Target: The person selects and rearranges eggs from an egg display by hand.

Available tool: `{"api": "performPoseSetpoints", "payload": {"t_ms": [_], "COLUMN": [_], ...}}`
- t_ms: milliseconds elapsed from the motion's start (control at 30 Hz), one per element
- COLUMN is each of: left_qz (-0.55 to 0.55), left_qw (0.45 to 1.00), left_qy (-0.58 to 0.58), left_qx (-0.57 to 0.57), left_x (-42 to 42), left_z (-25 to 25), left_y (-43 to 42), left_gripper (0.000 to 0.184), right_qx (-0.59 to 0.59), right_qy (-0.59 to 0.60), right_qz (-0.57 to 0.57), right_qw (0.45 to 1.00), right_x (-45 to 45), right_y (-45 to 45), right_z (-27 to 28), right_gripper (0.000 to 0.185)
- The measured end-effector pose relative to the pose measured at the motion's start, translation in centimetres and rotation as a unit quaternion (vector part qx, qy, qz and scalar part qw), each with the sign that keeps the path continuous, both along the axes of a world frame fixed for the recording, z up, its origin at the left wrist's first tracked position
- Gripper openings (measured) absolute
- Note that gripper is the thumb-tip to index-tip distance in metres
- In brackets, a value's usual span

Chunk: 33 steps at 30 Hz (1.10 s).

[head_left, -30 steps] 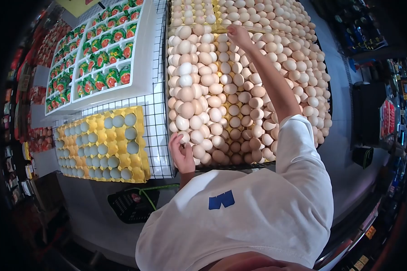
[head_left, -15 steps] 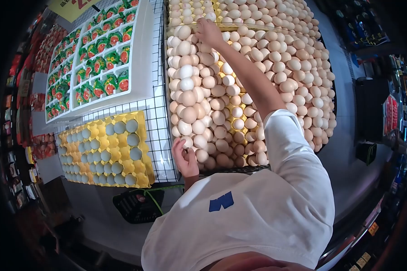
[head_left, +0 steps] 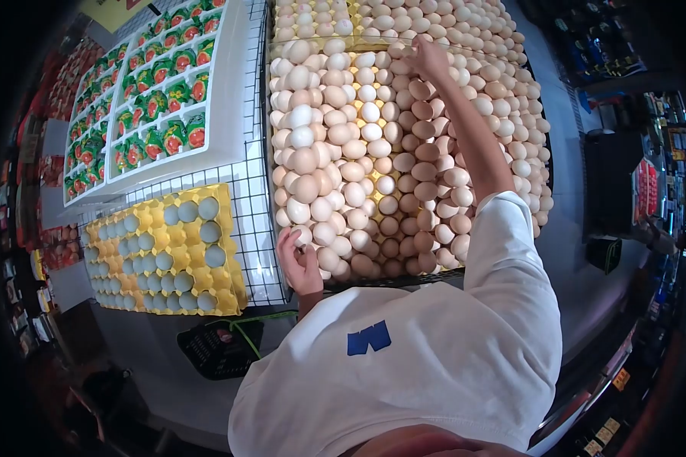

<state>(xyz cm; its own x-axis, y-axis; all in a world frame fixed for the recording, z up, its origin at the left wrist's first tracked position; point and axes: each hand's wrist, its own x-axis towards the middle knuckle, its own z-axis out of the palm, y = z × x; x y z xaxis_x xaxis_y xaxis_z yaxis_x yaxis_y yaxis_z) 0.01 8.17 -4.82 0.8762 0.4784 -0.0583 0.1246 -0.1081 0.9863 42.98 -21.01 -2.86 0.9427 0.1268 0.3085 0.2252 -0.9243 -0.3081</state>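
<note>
Brown and cream eggs (head_left: 305, 186) are heaped in a wide display bin, with parts of yellow egg trays (head_left: 371, 199) showing between them. My right hand (head_left: 430, 59) is at the far part of the heap, fingers bent down and together among the eggs near a clear divider (head_left: 381, 38). Whatever its fingertips grip is hidden. At the bin's near left corner is my left hand (head_left: 300, 263), its thumb and fingers apart, touching or just beside a pale egg (head_left: 302, 234). No egg is lifted in it.
Left of the bin, a yellow tray (head_left: 225, 263) holds pale bluish eggs (head_left: 187, 211). Behind it, a white foam box (head_left: 206, 122) carries green-and-red packages (head_left: 156, 104). White wire-grid surface (head_left: 255, 171) borders the bin. A black basket (head_left: 217, 350) stands below; shelves line both sides.
My right hand has moved rightward along the far divider, away from the bin's left side. The left hand stays at the near left corner. The whole view has shifted slightly.
</note>
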Motion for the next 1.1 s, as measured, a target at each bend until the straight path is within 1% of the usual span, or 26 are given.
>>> {"api": "performPoseSetpoints", "payload": {"t_ms": [67,167,300,367,400,467,500,567,600,667,700,767,800,867,900,1033,1100], "left_qz": [0.003,0.000,-0.005,-0.006,-0.008,-0.009,-0.010,-0.012,-0.010,-0.008,-0.005,-0.006,-0.007,-0.004,-0.002,-0.007,-0.006], "left_qw": [1.000,1.000,1.000,1.000,1.000,1.000,1.000,1.000,1.000,1.000,1.000,1.000,1.000,1.000,1.000,1.000,1.000], "left_qy": [-0.009,-0.015,-0.017,-0.014,-0.011,-0.012,-0.013,-0.009,-0.005,-0.008,-0.010,-0.006,-0.004,0.003,-0.001,-0.002,0.003], "left_qx": [-0.002,0.008,0.012,0.009,0.007,0.003,-0.001,0.012,0.023,0.010,-0.007,-0.003,-0.002,0.005,0.003,0.016,0.016], "left_x": [0.0,0.0,0.0,0.0,-0.1,-0.1,-0.1,0.0,0.0,0.0,0.0,0.0,0.0,0.0,0.1,0.2,0.2], "left_z": [-0.1,0.0,0.1,0.0,0.0,0.1,0.1,0.1,0.1,0.1,0.2,0.2,0.2,0.3,0.3,0.5,0.7], "left_y": [-0.1,0.0,0.0,0.0,0.1,0.0,0.0,0.0,0.0,0.0,-0.1,0.0,0.1,0.1,0.0,0.0,-0.1], "left_gripper": [0.038,0.039,0.039,0.039,0.038,0.039,0.039,0.039,0.039,0.039,0.039,0.039,0.039,0.039,0.039,0.038,0.038], "right_qx": [-0.095,-0.096,-0.108,-0.119,-0.119,-0.107,-0.107,-0.025,-0.023,0.045,0.048,0.115,0.117,0.128,0.148,0.135,0.144], "right_qy": [0.023,-0.009,-0.015,-0.060,-0.059,-0.118,-0.117,-0.078,-0.078,-0.045,-0.046,0.022,0.023,0.080,0.048,0.050,0.073], "right_qz": [0.000,0.011,0.015,0.021,0.021,0.052,0.050,0.119,0.117,0.160,0.160,0.139,0.141,0.101,0.112,0.154,0.171], "right_qw": [0.995,0.995,0.994,0.991,0.991,0.986,0.986,0.990,0.990,0.985,0.985,0.983,0.983,0.983,0.982,0.978,0.972], "right_x": [0.0,-0.3,-0.3,0.0,0.1,0.3,0.3,0.6,0.7,0.9,1.0,1.1,1.2,1.1,1.0,-0.9,-1.4], "right_y": [-0.5,-0.5,-0.6,-0.5,-0.3,1.0,1.9,4.2,5.5,8.3,9.7,12.2,13.2,14.9,15.7,16.1,15.6], "right_z": [-0.6,-1.0,-1.3,-1.4,-1.4,-0.9,-0.9,-1.0,-1.2,-1.7,-2.0,-2.5,-2.6,-2.9,-3.3,-2.1,-1.8], "right_gripper": [0.041,0.038,0.035,0.031,0.031,0.030,0.030,0.031,0.031,0.031,0.031,0.028,0.028,0.027,0.025,0.023,0.024]}}
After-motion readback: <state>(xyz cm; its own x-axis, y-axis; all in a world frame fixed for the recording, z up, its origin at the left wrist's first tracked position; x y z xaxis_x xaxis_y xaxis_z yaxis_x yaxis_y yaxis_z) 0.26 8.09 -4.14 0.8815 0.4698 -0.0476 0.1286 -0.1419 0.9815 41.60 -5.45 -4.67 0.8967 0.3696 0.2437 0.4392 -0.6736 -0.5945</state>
